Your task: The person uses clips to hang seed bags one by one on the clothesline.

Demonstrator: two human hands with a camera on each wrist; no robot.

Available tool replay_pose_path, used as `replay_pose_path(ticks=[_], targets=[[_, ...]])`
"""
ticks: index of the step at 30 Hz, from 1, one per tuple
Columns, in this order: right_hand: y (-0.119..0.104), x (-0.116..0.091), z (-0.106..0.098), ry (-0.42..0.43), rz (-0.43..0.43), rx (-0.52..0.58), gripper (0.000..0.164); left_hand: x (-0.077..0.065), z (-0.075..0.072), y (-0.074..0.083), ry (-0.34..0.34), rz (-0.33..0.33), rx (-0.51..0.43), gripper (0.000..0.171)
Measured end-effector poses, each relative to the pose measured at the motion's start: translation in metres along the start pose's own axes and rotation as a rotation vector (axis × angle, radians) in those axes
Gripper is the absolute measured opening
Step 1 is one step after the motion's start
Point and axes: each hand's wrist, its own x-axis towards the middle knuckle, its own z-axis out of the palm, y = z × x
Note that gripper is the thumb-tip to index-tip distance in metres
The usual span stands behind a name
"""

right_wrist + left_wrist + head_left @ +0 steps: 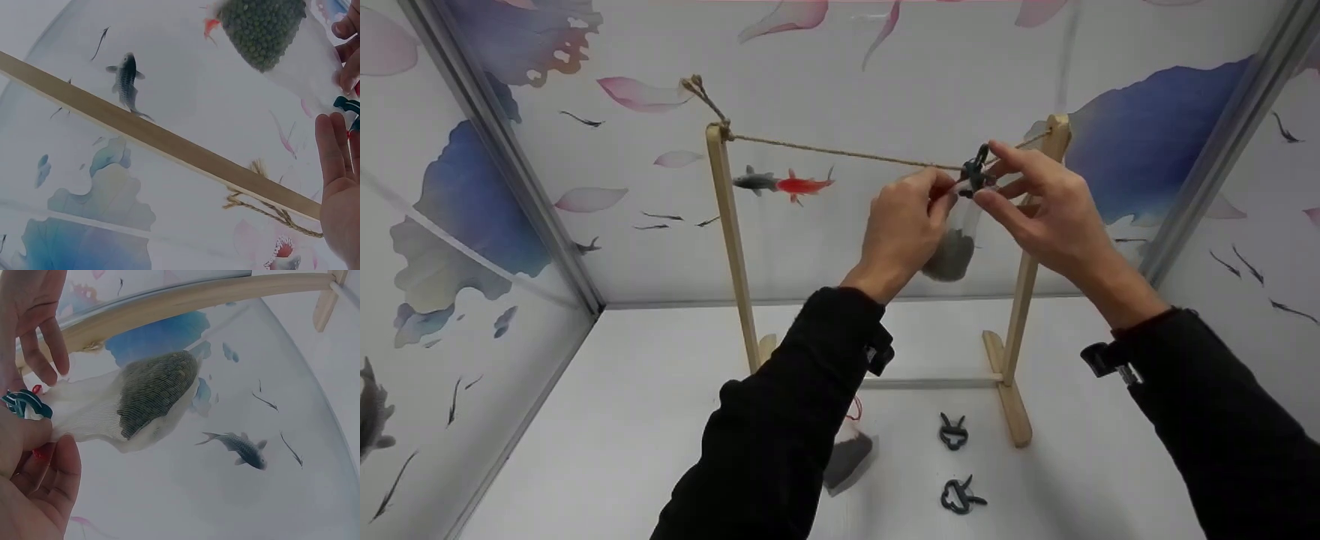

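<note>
A white mesh drawstring bag of small green beans hangs below a jute rope. My left hand pinches its gathered neck, where bits of red cord show. At the rope, my right hand pinches a dark green plastic clip between thumb and index finger. Whether the clip's jaws are round the rope or the bag's neck is hidden by the fingers. The left wrist view shows the bag's bulging, bean-filled end; in the right wrist view the green beans show through the mesh.
The rope is tied between two wooden posts of a stand. Two similar clips, an upper clip and a lower clip, lie on the white table. A second mesh bag with red cord lies partly behind my left sleeve.
</note>
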Motion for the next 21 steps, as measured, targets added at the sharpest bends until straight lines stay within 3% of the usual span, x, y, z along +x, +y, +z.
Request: replay_pose_path(ticks=[6,14,17,21], targets=[[0.001,-0.024,0.013,0.022,0.010,0.094,0.060,-0.008,0.002,-0.005,-0.012,0.000,-0.019,0.016],[0.010,-0.072,0.024,0.018,0.037,0.104,0.060,-0.028,0.006,-0.019,-0.019,-0.020,-0.037,0.026],[0.014,-0.095,0.028,-0.032,0.039,0.113,0.061,-0.042,0.010,-0.027,-0.001,0.006,-0.051,0.027],[0.016,-0.129,0.032,-0.205,0.066,0.088,0.060,-0.067,0.017,-0.038,0.032,0.071,-0.058,0.026]])
